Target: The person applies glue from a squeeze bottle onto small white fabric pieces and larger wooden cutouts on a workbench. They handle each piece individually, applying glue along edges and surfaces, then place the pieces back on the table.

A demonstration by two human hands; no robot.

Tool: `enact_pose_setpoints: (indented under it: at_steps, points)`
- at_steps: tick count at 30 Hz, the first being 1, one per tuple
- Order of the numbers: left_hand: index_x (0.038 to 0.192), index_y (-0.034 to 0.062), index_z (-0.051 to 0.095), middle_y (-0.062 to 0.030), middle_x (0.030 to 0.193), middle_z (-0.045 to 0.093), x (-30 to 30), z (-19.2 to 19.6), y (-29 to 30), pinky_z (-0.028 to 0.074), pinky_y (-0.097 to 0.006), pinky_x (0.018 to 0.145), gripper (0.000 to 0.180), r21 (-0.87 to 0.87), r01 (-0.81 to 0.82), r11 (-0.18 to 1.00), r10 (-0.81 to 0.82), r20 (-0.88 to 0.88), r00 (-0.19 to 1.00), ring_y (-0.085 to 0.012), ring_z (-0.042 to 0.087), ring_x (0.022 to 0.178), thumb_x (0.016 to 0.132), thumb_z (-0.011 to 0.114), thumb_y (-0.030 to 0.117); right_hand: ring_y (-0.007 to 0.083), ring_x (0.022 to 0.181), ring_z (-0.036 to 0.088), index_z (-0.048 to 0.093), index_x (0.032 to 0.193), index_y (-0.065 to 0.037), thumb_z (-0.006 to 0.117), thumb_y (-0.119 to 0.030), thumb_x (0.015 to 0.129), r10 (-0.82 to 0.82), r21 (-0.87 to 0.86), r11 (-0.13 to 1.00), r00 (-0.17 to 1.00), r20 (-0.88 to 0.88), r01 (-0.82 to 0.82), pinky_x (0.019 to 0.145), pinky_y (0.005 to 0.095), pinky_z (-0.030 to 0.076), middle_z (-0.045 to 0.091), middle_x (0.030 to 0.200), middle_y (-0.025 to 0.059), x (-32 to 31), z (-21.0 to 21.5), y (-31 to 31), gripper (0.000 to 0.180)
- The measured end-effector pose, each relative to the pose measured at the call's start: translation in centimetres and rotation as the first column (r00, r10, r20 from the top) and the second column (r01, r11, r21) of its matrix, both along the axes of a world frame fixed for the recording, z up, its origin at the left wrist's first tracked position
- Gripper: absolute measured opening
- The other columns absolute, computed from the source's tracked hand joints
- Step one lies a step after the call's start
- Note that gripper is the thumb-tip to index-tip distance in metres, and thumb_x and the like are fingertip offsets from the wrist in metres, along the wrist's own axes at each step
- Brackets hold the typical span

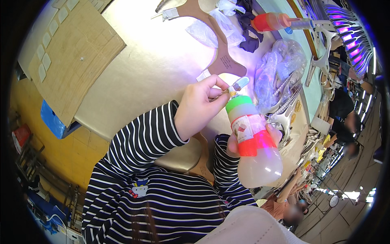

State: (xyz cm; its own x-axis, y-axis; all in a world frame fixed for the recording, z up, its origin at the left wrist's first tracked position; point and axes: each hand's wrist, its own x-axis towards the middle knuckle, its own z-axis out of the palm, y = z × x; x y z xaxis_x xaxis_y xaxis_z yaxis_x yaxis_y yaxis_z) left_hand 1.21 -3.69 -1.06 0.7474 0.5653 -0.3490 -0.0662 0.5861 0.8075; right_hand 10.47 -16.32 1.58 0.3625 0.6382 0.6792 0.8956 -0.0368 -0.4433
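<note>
My right hand (273, 135) is wrapped round a squeeze bottle (262, 166) from behind, so most of its fingers are hidden. The bottle is translucent, with whitish contents, a green collar, a pale label and red tape round its middle. It stands tilted, its top toward the far left. At its tip, the thumb and forefinger of my left hand (199, 103) are pinched together. What lies between them is too small to make out. Just beyond the fingertips, a small bluish, shiny oval piece (241, 83) shows near the nozzle.
Brown cardboard templates (224, 61) lie on the pale tabletop (105, 87). Clear plastic bags (280, 67) and a red-orange bottle (270, 22) are at the far right, near white braided straps (284, 107). A board (81, 59) carries pale oval pieces at left. Other people are at the right.
</note>
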Motion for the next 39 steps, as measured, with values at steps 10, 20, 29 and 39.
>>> enact_pose_setpoints:
  at_steps: [10,20,29,39]
  points:
    - [0.097,-0.0028,0.051,-0.0115,0.09,0.067,-0.1,0.4,0.1,0.048,-0.021,0.071,0.009,0.111,0.034,0.993,-0.03,-0.033,0.999,-0.0103,0.062,0.082,0.089,0.054,0.001,0.0261,0.08,0.058,0.047,0.115,0.002,0.074,-0.065,0.059,-0.018,0.164,0.986,0.996,-0.091,0.033,0.07,0.0347,0.047,0.056,0.094,0.0106,2.7,-0.6,0.1,0.091]
    - [0.096,-0.0038,0.051,-0.0122,0.092,0.066,-0.1,0.4,0.1,0.049,-0.021,0.075,0.008,0.13,0.034,0.991,-0.029,-0.04,0.999,-0.0112,0.062,0.087,0.089,0.053,-0.001,0.0268,0.095,0.049,0.046,0.117,0.002,0.062,-0.074,0.064,-0.286,0.123,0.934,0.907,-0.308,0.336,0.081,0.0385,0.042,0.049,0.106,0.0133,0.3,0.3,2.8,0.094]
    - [0.093,-0.0027,0.052,-0.0105,0.082,0.066,0.2,-0.2,-0.1,0.045,-0.021,0.063,0.007,0.147,-0.056,0.988,0.055,0.011,0.998,-0.0072,0.058,0.073,0.088,0.055,0.001,0.0262,0.103,0.047,0.04,0.122,0.0,0.064,-0.072,0.065,-0.216,0.147,0.937,0.853,-0.475,0.318,0.089,0.0395,0.04,0.045,0.113,0.0126,0.8,-0.5,3.0,0.095]
    - [0.097,-0.0026,0.05,-0.0113,0.09,0.067,0.2,-0.4,0.1,0.047,-0.02,0.073,0.01,0.067,-0.022,0.998,0.02,0.027,0.999,-0.0082,0.061,0.083,0.089,0.055,0.0,0.0256,0.105,0.046,0.041,0.123,-0.001,0.071,-0.06,0.067,-0.148,0.178,0.927,0.76,-0.633,0.329,0.09,0.0397,0.04,0.043,0.116,0.0119,0.8,-0.1,3.6,0.087]
